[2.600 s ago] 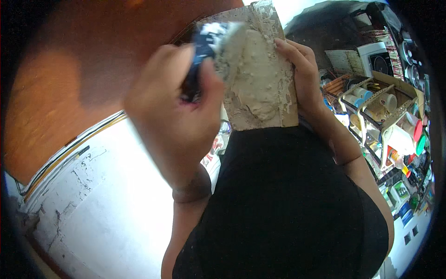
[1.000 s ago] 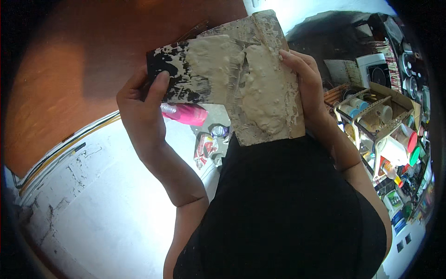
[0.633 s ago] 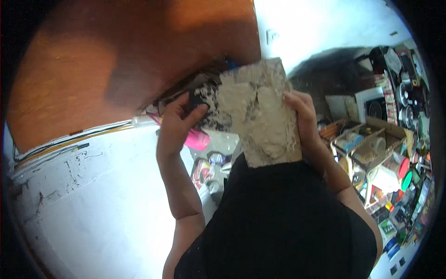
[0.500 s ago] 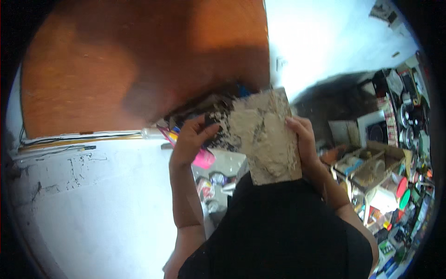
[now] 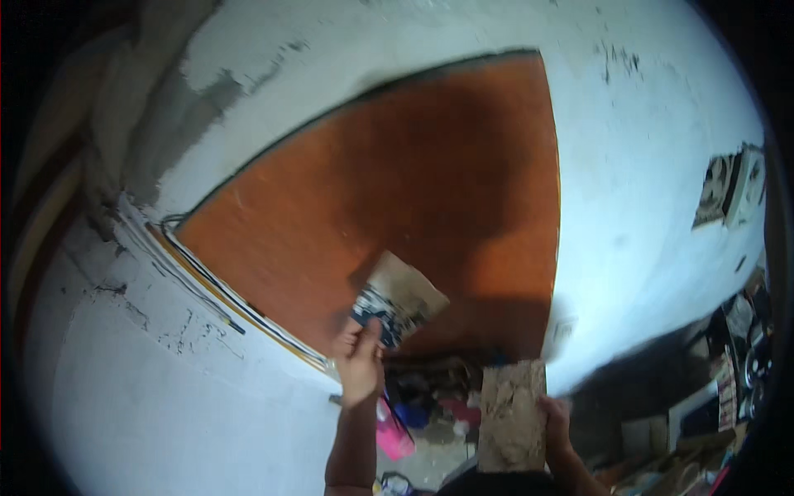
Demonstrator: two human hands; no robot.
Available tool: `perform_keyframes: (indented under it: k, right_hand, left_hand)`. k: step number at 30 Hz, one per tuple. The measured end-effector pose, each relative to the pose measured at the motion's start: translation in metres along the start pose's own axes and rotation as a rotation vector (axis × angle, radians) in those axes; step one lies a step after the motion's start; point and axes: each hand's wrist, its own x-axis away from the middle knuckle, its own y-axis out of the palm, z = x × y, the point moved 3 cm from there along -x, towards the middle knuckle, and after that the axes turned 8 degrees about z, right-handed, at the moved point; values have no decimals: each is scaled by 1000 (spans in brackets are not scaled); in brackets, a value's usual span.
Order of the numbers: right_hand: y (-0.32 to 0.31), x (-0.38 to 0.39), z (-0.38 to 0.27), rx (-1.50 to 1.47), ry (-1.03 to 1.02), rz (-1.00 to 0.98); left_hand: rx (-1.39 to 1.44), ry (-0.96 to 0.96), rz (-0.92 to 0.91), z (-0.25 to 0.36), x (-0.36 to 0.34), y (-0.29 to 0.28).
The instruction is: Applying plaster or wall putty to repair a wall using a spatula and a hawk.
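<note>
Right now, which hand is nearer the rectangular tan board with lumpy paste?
Right. The right hand holds the rectangular tan board by its right edge; the left hand is apart, up and to its left.

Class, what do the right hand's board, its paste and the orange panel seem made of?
The board: perhaps wood or card; matte, flat, straight edges. The paste: plaster or filler, probably; dull, lumpy. The panel: maybe painted wood; smooth, dull orange, grain unclear.

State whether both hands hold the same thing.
No: the left hand holds a smeared black plate, the right hand a separate paste-smeared board.
</note>
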Motion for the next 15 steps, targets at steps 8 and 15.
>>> perform_keyframes:
  k: [8, 15]
  right_hand:
    - [-22, -20, 29, 105, -106, -17]
    - [-63, -62, 55, 166, -175, 17]
  left_hand:
    - [-594, 1373, 474, 203, -98, 75]
    - [-1175, 1970, 564, 230, -114, 129]
